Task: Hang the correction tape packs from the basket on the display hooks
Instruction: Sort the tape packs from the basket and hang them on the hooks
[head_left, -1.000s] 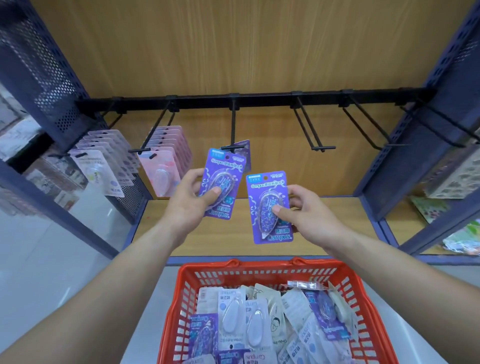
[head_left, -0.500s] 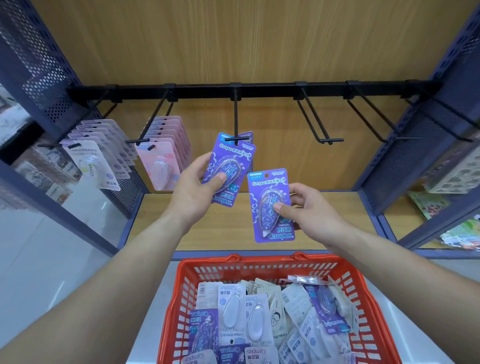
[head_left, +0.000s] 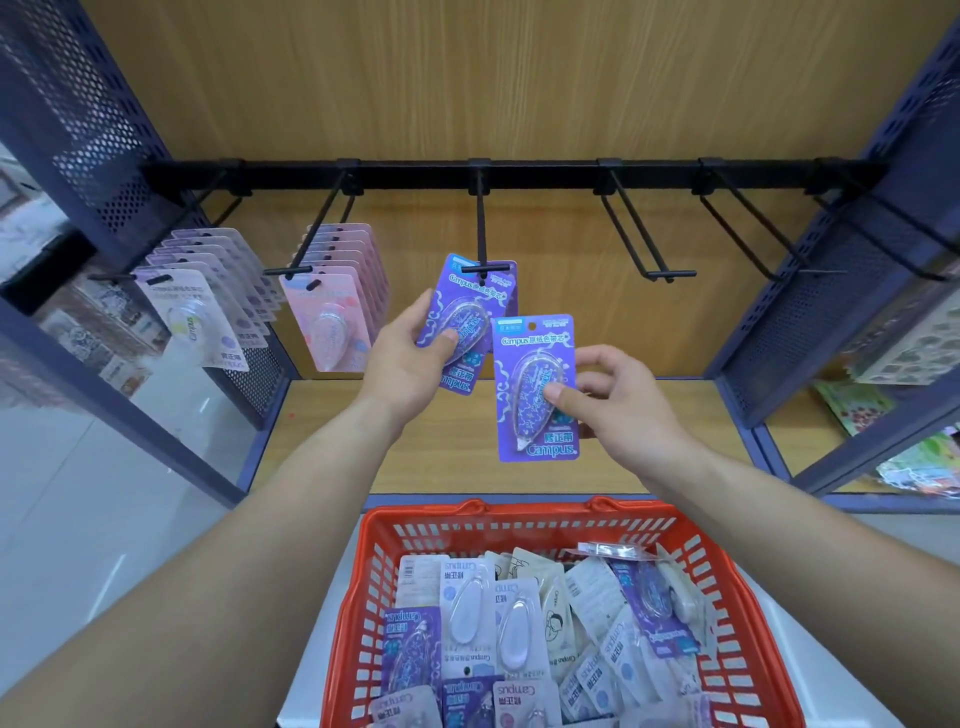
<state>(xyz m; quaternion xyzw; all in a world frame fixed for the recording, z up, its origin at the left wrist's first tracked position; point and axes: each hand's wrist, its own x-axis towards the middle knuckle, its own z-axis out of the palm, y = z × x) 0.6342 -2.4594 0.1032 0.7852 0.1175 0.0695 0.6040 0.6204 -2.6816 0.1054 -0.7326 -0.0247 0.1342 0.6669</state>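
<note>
My left hand (head_left: 402, 358) pinches a purple correction tape pack (head_left: 460, 306) whose top edge is right at the tip of the middle display hook (head_left: 482, 244); another purple pack hangs just behind it. My right hand (head_left: 618, 405) holds a second purple pack (head_left: 535, 364) upright, lower and to the right of the first. Below, the red basket (head_left: 519, 525) holds several more packs, purple, white and grey.
Two hooks at the left carry rows of white packs (head_left: 202, 317) and pink packs (head_left: 337, 312). Bare hooks (head_left: 644, 239) stick out to the right of the middle one. Blue perforated side panels (head_left: 831, 312) frame the bay above a wooden shelf (head_left: 322, 441).
My left hand has lifted its pack up and to the right, from below the middle hook's tip to level with it. My right hand has kept its pack almost still.
</note>
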